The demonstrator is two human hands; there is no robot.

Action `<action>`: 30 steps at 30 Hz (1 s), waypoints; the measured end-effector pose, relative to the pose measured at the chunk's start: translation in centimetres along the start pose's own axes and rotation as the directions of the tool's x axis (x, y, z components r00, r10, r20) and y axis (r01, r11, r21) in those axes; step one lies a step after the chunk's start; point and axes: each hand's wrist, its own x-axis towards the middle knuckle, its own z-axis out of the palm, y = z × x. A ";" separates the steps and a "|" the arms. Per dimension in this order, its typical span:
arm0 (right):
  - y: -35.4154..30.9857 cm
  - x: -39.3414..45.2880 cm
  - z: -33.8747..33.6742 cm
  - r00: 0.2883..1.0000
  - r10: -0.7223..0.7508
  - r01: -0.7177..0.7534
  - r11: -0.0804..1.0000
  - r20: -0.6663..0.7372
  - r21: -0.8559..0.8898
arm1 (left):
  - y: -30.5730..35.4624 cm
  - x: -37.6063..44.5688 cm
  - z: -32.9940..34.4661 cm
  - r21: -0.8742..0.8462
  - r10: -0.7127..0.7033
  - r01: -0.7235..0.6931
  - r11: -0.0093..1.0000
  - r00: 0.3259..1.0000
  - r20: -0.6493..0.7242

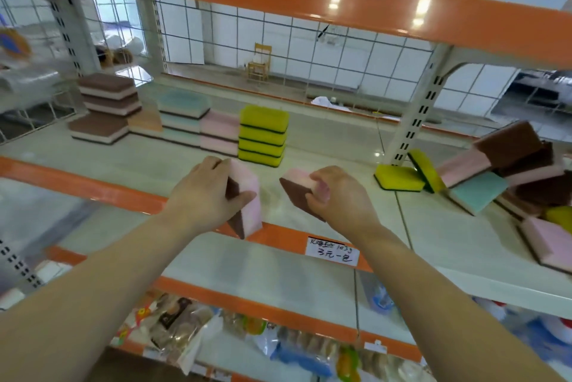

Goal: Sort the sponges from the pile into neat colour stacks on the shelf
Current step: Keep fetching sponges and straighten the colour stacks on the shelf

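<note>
On the pale shelf, colour stacks stand left, the pile right. Each hand, left hand and right hand, pinches a pink sponge by its edges. These sponges look light and squashy, so a gentle hold across the sides should suit.

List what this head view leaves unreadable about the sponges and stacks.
- Unsorted pile: cut off by the right frame edge, so its count is unknown.
- Pink stack: partly hidden behind the yellow stack.
- Sponge in left hand: grip covers part of it.
- Sponge in right hand: fingers hide its far end.
- Price label: blurred.
</note>
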 end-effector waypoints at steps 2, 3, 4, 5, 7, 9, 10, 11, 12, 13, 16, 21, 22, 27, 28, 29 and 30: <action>-1.3 0.6 0.9 1.000 0.006 -0.006 1.000 0.019 -0.003 | -1.7 0.3 -0.4 0.011 -0.014 0.014 1.000 1.000 0.022; -1.8 0.8 1.4 1.000 0.006 -0.006 1.000 0.023 -0.002 | -2.4 0.5 -0.6 0.016 -0.023 0.022 1.000 0.999 0.031; -2.4 1.1 1.9 1.000 0.004 -0.004 1.000 0.026 -0.002 | -3.1 0.7 -0.8 0.020 -0.029 0.028 0.999 0.999 0.035; -2.9 1.4 2.4 1.000 -0.001 0.001 1.000 0.029 -0.005 | -3.8 0.8 -1.0 0.021 -0.035 0.035 0.999 0.999 0.035; -3.7 2.1 3.3 0.999 -0.018 0.019 1.000 0.043 -0.014 | -5.1 1.1 -1.2 0.019 -0.053 0.052 0.998 0.998 0.030; -4.4 2.8 4.1 0.997 -0.037 0.039 0.999 0.069 -0.025 | -6.3 1.5 -1.4 0.025 -0.073 0.072 0.997 0.997 0.020; -4.7 3.3 4.4 0.996 -0.044 0.046 0.999 0.079 -0.029 | -6.9 1.8 -1.5 0.029 -0.080 0.079 0.996 0.997 0.018; -5.0 3.7 4.8 0.995 -0.048 0.050 0.998 0.084 -0.029 | -7.6 2.0 -1.6 0.029 -0.083 0.083 0.996 0.996 0.016; -5.2 4.1 5.1 0.995 -0.053 0.055 0.998 0.086 -0.027 | -8.1 2.3 -1.6 0.026 -0.080 0.080 0.996 0.997 0.011; -5.5 4.6 5.4 0.994 -0.059 0.062 0.998 0.086 -0.024 | -8.6 2.6 -1.6 0.016 -0.078 0.078 0.997 0.997 0.004; -5.9 6.0 6.3 0.993 -0.071 0.073 0.997 0.100 -0.019 | -9.8 3.4 -1.6 -0.035 -0.078 0.078 0.996 0.997 -0.015; -6.0 8.6 7.7 0.988 -0.116 0.115 0.993 0.102 0.021 | -11.4 5.1 -1.5 -0.057 -0.092 0.089 0.994 0.995 -0.048; -6.1 9.2 7.9 0.986 -0.128 0.125 0.992 0.107 0.036 | -11.7 5.6 -1.5 -0.057 -0.101 0.097 0.994 0.993 -0.059; -5.8 11.9 9.4 0.961 -0.211 0.190 0.973 0.178 0.131 | -13.6 8.4 -1.5 -0.063 -0.168 0.163 0.985 0.982 -0.091; -5.6 12.3 9.7 0.957 -0.223 0.195 0.969 0.188 0.153 | -14.0 8.8 -1.4 -0.056 -0.174 0.170 0.984 0.980 -0.097; -5.5 12.7 10.1 0.951 -0.231 0.197 0.965 0.205 0.174 | -14.4 9.2 -1.4 -0.050 -0.174 0.169 0.984 0.979 -0.111; -5.3 13.0 10.5 0.944 -0.241 0.199 0.961 0.228 0.191 | -14.8 9.5 -1.4 -0.045 -0.169 0.165 0.985 0.977 -0.128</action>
